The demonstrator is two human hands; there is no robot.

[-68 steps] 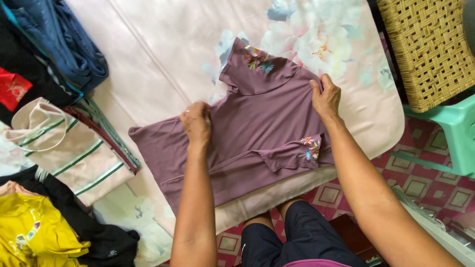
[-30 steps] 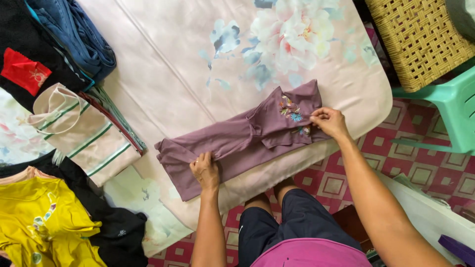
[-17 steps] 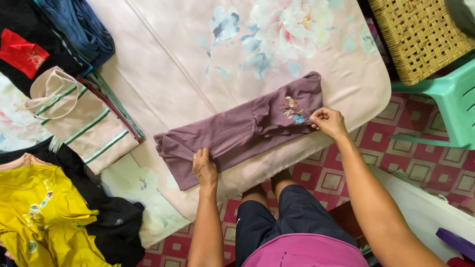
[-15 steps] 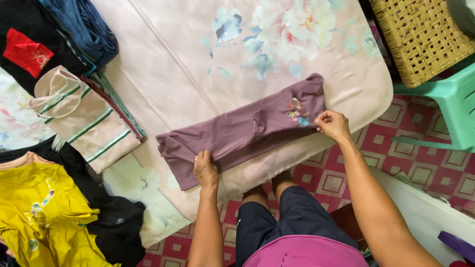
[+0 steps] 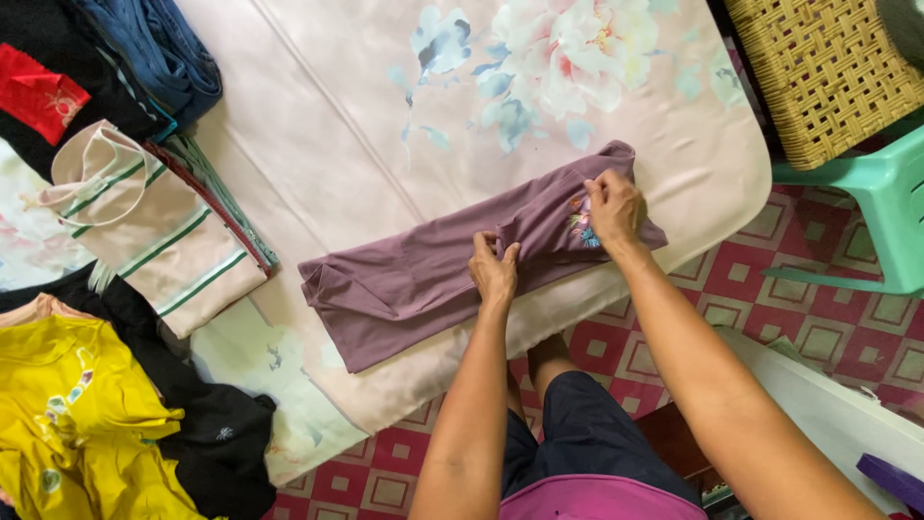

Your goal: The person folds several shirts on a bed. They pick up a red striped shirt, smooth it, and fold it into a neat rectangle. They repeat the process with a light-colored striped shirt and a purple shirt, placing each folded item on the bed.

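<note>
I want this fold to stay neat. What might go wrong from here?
The long folded mauve knit shirt lies near the front edge of the pale floral bed sheet, so it may slip off. Both the left hand and right hand sit toward one end; the free end could bunch.

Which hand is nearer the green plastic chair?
Right. The right hand presses the folded mauve shirt at its end towards the green plastic chair; the left hand rests mid-shirt, farther away.
</note>
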